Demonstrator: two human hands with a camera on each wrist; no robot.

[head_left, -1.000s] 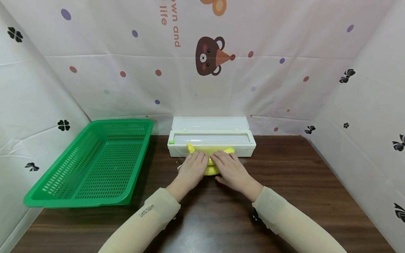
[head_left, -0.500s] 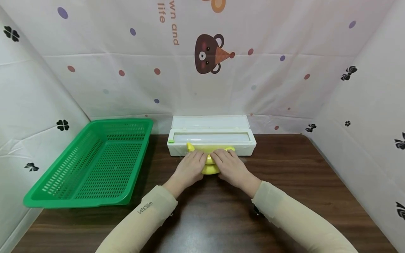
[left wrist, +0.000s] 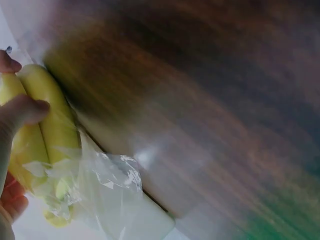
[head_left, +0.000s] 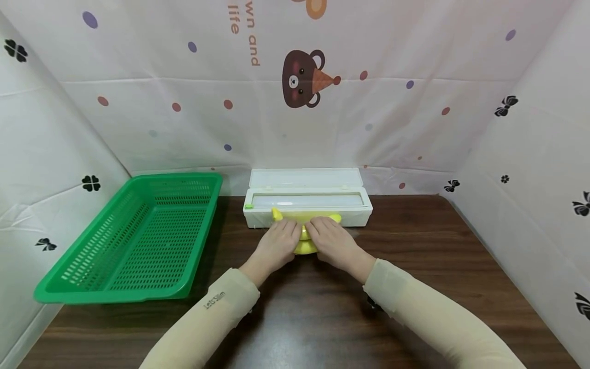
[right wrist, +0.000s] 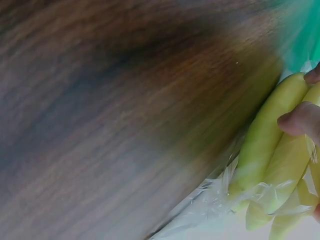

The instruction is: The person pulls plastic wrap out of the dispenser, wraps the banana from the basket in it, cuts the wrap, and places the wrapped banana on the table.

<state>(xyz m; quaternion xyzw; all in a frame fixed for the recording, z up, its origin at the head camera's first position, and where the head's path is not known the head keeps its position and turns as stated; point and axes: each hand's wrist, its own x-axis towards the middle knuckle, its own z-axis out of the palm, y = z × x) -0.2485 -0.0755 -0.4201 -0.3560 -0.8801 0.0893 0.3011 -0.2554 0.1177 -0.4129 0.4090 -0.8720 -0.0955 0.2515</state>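
Observation:
A bunch of yellow bananas (head_left: 305,248) lies at the middle of the table, in front of a white cling film dispenser (head_left: 309,219). My left hand (head_left: 276,241) grips its left part and my right hand (head_left: 334,244) its right part, knuckles close together on top. In the left wrist view, the thumb presses on the bananas (left wrist: 57,120), and crinkled clear cling film (left wrist: 120,175) covers their end. The right wrist view shows the right thumb (right wrist: 297,120) on the bananas (right wrist: 260,145), with more film around their tips. Most of the bunch is hidden under my hands in the head view.
The dispenser's lid (head_left: 306,178) stands raised against the back wall, with a green slider (head_left: 249,206) at its left end. A green perforated basket (head_left: 195,251) sits at the left of the dark wooden table (head_left: 415,246). Patterned white sheets enclose the back and sides.
My right thumb, earlier visible away from the bananas, has tucked in below them. The film sticking out beside my left hand has mostly gone from sight. The bananas stay in about the same place.

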